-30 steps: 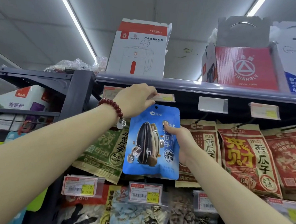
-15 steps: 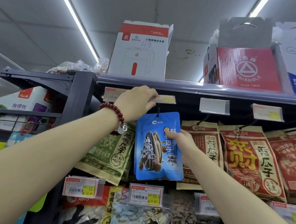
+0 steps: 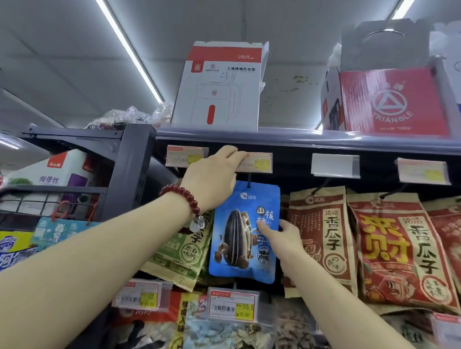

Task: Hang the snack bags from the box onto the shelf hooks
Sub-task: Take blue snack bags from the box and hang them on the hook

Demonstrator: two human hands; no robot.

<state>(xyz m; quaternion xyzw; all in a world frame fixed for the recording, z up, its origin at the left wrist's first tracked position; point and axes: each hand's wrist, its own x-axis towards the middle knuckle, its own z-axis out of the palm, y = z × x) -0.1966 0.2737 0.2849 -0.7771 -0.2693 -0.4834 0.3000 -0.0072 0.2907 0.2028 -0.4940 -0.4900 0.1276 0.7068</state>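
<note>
A shop aisle under strip lights: a dark metal shelf (image 3: 320, 140) carries boxes, with snack packs on hooks beneath. The blue snack bag (image 3: 243, 229) hangs upright from a hook (image 3: 249, 179), long axis vertical, print facing out. The left hand (image 3: 213, 178) pinches the price tag (image 3: 255, 162) above it. The right hand (image 3: 282, 238) holds the bag's right edge, thumb on its front.

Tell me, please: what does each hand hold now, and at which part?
The right hand holds the blue snack bag at its right edge, about halfway up. The left hand lifts the price tag above the bag by its left end.
</note>
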